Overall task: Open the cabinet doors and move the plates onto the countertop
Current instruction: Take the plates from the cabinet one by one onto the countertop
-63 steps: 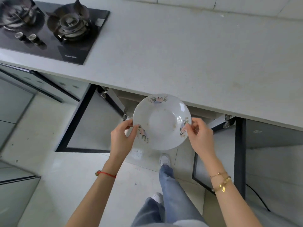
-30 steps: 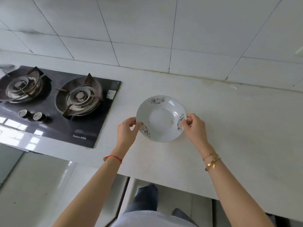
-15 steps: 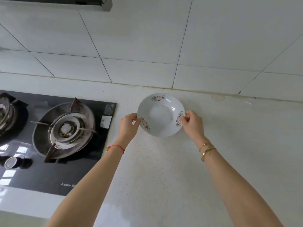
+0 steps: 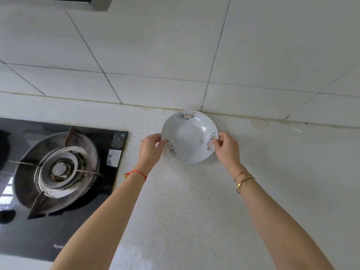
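Observation:
A white deep plate (image 4: 189, 136) with small flower prints on its rim is held over the speckled white countertop (image 4: 194, 211), near the tiled back wall. My left hand (image 4: 150, 148) grips its left rim and my right hand (image 4: 226, 148) grips its right rim. The plate sits low at the counter surface; I cannot tell whether it touches. The cabinet and its doors are out of view.
A black gas hob (image 4: 58, 182) with a burner lies on the counter to the left of the plate. White wall tiles (image 4: 194, 45) rise behind the counter. A range hood edge (image 4: 93, 2) shows at the top left.
Both hands have carried the plate up from the open cabinet, over the counter edge and farther back toward the wall. The view has followed forward, so the cabinet is no longer seen.

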A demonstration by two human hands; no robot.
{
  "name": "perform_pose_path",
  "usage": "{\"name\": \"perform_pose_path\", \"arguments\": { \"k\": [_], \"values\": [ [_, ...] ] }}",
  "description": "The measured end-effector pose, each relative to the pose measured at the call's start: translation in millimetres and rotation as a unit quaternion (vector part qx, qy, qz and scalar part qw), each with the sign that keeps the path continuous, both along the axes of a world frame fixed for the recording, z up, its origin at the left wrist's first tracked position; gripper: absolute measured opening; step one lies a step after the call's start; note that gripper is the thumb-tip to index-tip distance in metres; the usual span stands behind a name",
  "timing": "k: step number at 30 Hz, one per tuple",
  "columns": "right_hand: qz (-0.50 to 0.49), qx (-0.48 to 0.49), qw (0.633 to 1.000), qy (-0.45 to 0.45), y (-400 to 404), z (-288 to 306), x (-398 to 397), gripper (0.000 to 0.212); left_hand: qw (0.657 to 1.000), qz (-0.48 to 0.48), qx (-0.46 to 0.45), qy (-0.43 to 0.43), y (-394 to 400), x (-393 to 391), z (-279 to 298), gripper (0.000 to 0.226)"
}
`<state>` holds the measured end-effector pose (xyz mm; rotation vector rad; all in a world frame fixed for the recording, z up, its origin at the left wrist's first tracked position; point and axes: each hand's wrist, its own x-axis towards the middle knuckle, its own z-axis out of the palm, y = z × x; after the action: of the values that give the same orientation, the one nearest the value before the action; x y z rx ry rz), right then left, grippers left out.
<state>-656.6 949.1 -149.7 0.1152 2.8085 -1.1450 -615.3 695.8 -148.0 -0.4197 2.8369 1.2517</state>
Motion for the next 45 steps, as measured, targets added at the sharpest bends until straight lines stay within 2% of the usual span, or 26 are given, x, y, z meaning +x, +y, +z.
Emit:
{"name": "perform_pose_path", "arguments": {
  "k": [6,9,15,22,28,34,45],
  "values": [
    [0.017,0.028,0.999,-0.008,6.2,12.4,10.6,0.031,0.998,-0.01,-0.057,-0.023,-4.2,8.4,10.6,0.04],
    [0.033,0.072,0.997,0.019,16.8,27.0,24.2,0.042,0.996,-0.015,-0.093,0.007,-6.2,23.2,26.0,0.041],
    [0.077,0.114,0.987,0.079,35.7,64.6,69.3,0.043,0.981,-0.067,-0.161,0.086,-4.7,77.1,71.0,0.038],
    [0.081,0.101,0.98,0.154,58.7,106.2,146.0,0.039,0.966,-0.086,-0.197,0.146,12.0,154.3,118.2,0.038],
    [0.089,0.085,0.976,0.181,86.4,126.9,221.2,0.038,0.956,-0.082,-0.22,0.176,41.2,230.8,144.0,0.037],
    [0.13,0.09,0.967,0.2,134.8,132.3,302.8,0.037,0.957,-0.057,-0.226,0.17,90.9,328.5,152.3,0.035],
    [0.212,0.09,0.96,0.161,234.1,116.9,450.7,0.038,0.967,0.047,-0.208,0.138,195.0,526.1,137.8,0.035]
  ]
}}
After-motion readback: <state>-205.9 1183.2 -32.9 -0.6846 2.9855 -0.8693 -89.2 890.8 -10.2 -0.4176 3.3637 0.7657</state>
